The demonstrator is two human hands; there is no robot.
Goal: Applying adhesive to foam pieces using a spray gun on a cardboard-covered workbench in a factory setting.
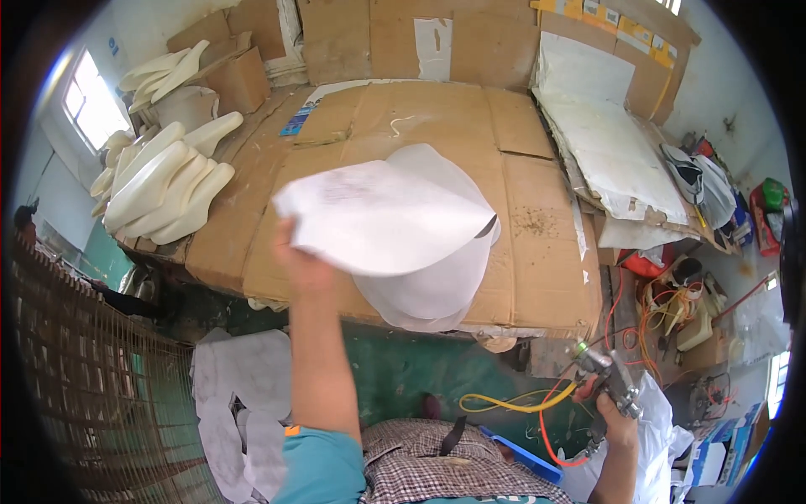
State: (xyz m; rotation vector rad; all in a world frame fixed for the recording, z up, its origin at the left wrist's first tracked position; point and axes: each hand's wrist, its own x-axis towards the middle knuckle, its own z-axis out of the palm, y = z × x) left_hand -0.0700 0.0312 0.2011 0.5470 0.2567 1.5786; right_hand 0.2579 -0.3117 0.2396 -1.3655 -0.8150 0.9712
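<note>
Holding white sheet point(386, 223), markings point(348, 186) blurred.

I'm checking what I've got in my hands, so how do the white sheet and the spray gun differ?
The white sheet is broad and thin, while the spray gun is compact and chunky. The white sheet is pale; the spray gun is mostly metallic. The white sheet is over the cardboard-covered table, while the spray gun is off its near right side. Both are held: your left hand has the white sheet, your right hand the spray gun.
</note>
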